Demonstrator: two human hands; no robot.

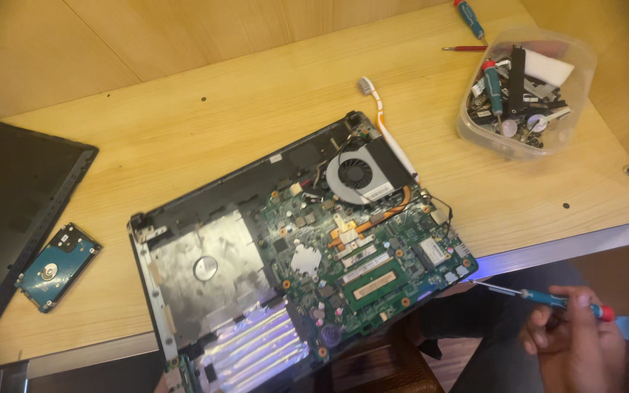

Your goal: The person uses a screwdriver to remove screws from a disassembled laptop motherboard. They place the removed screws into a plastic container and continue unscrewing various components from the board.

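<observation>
1. The hard drive (58, 266) lies loose by the counter (205, 124) front edge; a nudge could drop it.
2. The opened laptop (300, 247) overhangs that edge, so pressing its near corner may tip it.
3. The right hand (573, 342), closed around a screwdriver (547, 297), holds the tip beside the bare board; a slip could scratch it. No left hand is visible.

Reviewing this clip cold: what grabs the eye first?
The opened laptop at the table's centre, with its green circuit board and round fan exposed. At lower right, the right hand holds a blue-handled screwdriver beside it; a plastic tub of parts sits upper right.
</observation>
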